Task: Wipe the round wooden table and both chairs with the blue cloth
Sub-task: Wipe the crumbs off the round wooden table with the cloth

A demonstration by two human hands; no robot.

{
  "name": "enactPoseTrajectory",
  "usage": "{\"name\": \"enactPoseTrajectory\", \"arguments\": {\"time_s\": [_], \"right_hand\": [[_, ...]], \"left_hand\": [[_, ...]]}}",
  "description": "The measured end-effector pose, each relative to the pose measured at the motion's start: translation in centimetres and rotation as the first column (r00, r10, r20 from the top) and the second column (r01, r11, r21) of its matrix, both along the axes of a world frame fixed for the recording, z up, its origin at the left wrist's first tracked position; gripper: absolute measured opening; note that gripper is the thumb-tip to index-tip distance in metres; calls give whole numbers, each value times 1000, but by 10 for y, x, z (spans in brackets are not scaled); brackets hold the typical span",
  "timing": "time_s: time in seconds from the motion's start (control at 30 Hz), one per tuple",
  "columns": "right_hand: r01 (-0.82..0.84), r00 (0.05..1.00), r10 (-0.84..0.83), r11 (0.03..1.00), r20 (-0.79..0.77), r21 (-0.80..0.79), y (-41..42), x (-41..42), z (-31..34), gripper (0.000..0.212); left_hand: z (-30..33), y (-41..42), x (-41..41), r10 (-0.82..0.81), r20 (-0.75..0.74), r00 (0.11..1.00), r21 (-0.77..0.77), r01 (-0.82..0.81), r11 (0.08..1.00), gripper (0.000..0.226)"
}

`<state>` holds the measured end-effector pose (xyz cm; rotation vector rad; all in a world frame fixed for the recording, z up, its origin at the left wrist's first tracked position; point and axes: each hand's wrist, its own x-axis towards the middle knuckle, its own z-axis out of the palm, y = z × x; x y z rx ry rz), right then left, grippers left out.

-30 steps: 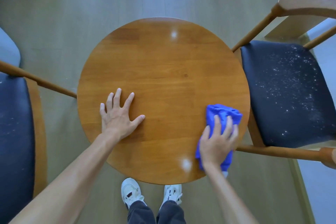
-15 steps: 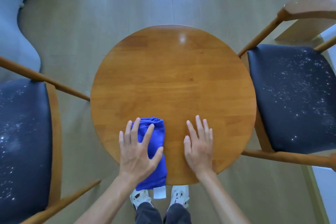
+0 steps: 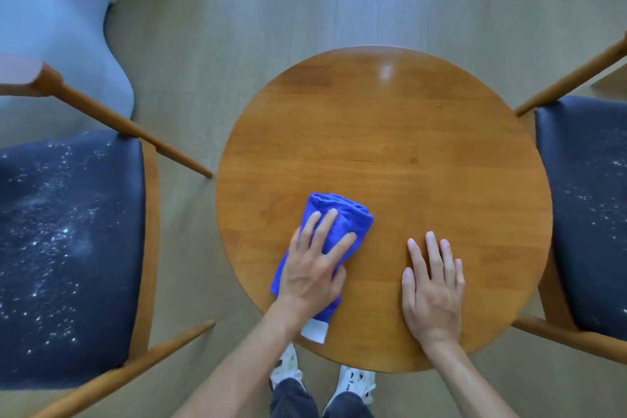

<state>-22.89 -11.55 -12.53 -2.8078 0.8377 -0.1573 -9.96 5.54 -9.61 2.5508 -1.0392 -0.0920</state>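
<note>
One round table (image 3: pixel 390 146), two chairs (image 3: pixel 68 248) (image 3: pixel 590 214), one blue cloth (image 3: pixel 339 210), two hands (image 3: pixel 312 271) (image 3: pixel 432 295)

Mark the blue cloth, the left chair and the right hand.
blue cloth (image 3: pixel 351 209): head view, bunched far end.
left chair (image 3: pixel 68 248): head view, middle of the speckled dark seat.
right hand (image 3: pixel 432 295): head view, back of the hand.

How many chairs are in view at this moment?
2. The left chair stands beside the round table on its left, dark seat speckled white. The right chair stands on the table's other side, also speckled. Both are cut off by the frame edges; no others show.
</note>
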Motion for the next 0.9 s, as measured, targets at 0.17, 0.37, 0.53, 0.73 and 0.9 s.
{"name": "enactPoseTrajectory", "arguments": {"time_s": [0.17, 0.37, 0.53, 0.73, 0.9], "right_hand": [[14, 1000, -14, 1000, -1, 8, 2, 4, 2, 49], [13, 1000, -13, 1000, -24, -12, 4, 6, 4, 49], [16, 1000, -16, 1000, 8, -8, -1, 3, 4, 50], [8, 998, -11, 998, 56, 62, -2, 4, 8, 50], [16, 1000, -18, 996, 22, 91, -1, 5, 8, 50]], "left_hand": [[0, 82, 102, 388, 39, 921, -13, -387, 922, 44], [0, 52, 66, 455, 73, 888, -23, -454, 890, 44], [7, -44, -66, 107, -74, 992, -5, -107, 994, 48], [5, 7, -11, -57, -29, 998, -39, 55, 998, 48], [0, 66, 70, 381, 11, 924, -14, -381, 924, 47]]}}
